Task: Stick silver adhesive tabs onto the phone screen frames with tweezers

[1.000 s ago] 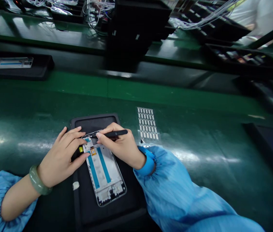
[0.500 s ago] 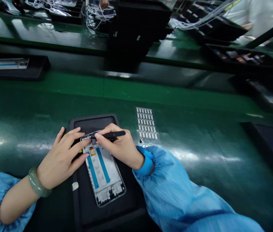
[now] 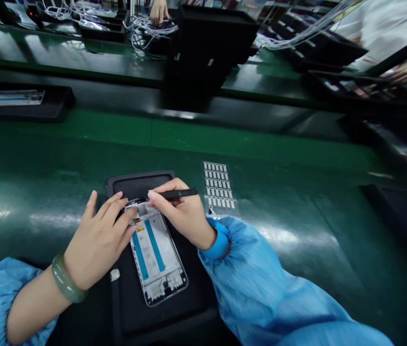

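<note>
Eyes on the black tray (image 3: 136,181) at the near edge of the green bench (image 3: 261,144), where the phone frame (image 3: 156,254) lies flat, blue strips up, its top end under both hands. The left hand (image 3: 97,240) is open and grips nothing; its fingers are fanned out, with the tips on the frame's top-left corner. The right hand (image 3: 183,216) is pinched narrow around a black pen-like tool (image 3: 178,193), held low and nearly level. The tool's tip points left at the frame's top edge, just above the small orange connector (image 3: 139,225).

Whether the tip carries anything is too small to tell.

To my eye this is fine placement work at that top edge. It wants the left fingertips bearing straight down so the frame cannot slide in the tray. The right wrist should be braced on the tray, the tool at a shallow angle with light pressure, clear of the connector.

The sheet of small grey pads (image 3: 218,185) sits just right of the tray, within easy reach. A co-worker's hand (image 3: 159,10) works among cables far across the line.
</note>
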Available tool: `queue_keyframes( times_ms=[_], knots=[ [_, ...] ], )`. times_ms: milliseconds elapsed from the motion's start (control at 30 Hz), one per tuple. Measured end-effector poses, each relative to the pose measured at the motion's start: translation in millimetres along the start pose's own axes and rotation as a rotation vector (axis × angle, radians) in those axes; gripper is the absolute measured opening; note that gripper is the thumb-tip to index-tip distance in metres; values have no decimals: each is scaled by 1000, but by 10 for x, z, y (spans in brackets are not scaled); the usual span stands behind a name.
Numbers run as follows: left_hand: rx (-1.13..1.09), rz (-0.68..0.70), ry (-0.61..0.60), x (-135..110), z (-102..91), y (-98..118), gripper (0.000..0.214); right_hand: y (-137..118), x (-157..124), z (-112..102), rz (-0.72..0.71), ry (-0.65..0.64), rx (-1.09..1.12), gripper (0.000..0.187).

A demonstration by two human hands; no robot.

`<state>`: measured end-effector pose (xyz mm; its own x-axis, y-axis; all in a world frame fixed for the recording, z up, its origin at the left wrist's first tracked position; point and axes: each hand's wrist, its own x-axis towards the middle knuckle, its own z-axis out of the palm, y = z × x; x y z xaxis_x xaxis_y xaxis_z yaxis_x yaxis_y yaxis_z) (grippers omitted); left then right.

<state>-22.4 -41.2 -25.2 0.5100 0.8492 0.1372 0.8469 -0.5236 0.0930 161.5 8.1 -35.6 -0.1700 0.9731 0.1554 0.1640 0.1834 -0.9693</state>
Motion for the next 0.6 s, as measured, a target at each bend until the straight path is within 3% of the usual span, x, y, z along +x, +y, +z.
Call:
queue_keyframes(
  times_ms=[133, 433, 600],
  knots=[
    [-3, -34, 27, -2, 3, 63, 33, 24, 35, 0, 53, -6, 167, 18],
    [8, -63, 53, -24, 46, 100, 34, 1, 133, 60, 5, -201, 187, 12],
    [19, -67, 39, -31, 51, 107, 36, 12, 153, 57, -29, -244, 70, 9]
  ],
)
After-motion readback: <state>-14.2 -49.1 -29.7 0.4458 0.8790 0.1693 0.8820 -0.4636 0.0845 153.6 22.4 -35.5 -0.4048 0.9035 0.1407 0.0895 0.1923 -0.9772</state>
